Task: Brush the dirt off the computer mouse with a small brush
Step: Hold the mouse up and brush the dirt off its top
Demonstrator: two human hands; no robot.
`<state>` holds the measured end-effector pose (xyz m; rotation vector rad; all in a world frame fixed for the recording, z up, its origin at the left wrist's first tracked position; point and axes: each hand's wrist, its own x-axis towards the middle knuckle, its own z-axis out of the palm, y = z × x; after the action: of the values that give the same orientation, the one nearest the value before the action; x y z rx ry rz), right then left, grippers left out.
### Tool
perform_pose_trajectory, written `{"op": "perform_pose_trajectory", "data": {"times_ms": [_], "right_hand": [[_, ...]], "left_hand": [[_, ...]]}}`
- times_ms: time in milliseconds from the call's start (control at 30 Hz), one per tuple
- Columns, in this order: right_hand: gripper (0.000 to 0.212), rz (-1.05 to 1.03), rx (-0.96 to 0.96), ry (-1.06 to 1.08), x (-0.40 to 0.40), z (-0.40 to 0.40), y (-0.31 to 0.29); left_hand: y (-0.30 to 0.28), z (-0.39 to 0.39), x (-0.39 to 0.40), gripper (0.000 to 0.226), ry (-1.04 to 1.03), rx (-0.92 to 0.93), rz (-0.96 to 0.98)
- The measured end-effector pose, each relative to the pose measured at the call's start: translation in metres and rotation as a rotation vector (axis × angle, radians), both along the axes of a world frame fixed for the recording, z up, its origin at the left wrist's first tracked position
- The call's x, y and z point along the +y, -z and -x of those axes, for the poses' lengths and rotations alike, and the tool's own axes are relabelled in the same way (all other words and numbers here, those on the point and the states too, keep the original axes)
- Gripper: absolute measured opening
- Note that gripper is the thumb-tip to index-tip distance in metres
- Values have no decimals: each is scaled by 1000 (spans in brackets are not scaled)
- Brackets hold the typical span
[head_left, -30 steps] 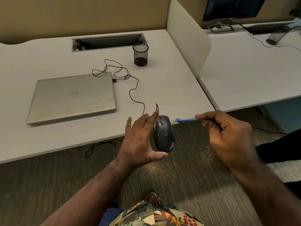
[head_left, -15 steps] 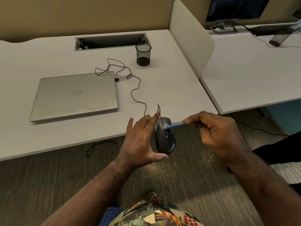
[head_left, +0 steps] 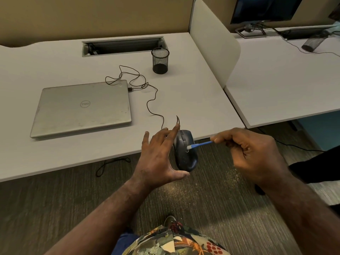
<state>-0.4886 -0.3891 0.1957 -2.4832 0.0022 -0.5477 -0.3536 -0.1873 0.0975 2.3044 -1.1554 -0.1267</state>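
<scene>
At frame centre, the left hand [head_left: 158, 159] pinches the mouse [head_left: 184, 153] between thumb and fingers, off the bench [head_left: 92, 153], so dirt falls floorward; the right hand [head_left: 252, 153], fingers closed around the blue brush [head_left: 200, 145], presses bristles against it.

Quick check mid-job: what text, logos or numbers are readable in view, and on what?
"DELL": round logo on the closed laptop lid, seen upside down.
Mouse: no readable marking.
Brush: none.
Monitor: screen dark, nothing legible.
Mesh cup: none.
</scene>
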Motion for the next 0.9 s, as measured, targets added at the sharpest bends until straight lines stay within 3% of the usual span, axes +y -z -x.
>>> {"op": "perform_pose_trajectory", "data": {"times_ms": [400,733,900], "right_hand": [[26,52,-34,-35,13,-11,-1],[27,223,205,-238,25,-6,-11],[26,163,109,-153,19,1,-15]], "left_hand": [[-4,3,-4,129,-9,-20,-23],[-4,1,-3,130,-32,-41,-37],[-5,0,-3,130,-32,-29,-18]]}}
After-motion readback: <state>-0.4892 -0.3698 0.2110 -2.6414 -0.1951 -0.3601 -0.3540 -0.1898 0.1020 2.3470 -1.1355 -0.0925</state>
